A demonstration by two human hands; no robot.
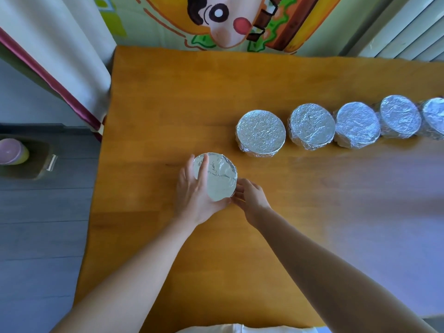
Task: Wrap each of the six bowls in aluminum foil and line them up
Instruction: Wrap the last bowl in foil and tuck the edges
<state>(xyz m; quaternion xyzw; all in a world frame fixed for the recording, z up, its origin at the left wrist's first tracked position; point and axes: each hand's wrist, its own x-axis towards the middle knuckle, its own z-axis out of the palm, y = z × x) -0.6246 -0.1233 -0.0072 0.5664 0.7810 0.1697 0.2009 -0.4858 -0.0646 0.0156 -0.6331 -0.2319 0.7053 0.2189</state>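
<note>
The table (168,92) carries a row of five foil-covered bowls running to the right edge of view, from the nearest (260,132) to the last (434,118), which is cut off. Foil hides whatever is inside them. On the floor to the left, a bin (36,174) holds a purple-topped cup (12,151). The sixth bowl (219,176), also wrapped, sits nearer than the row and to its left, between the hands. The left hand (192,191) cups its left side, thumb over the top. The right hand (251,197) grips its near right edge with bent fingertips.
</note>
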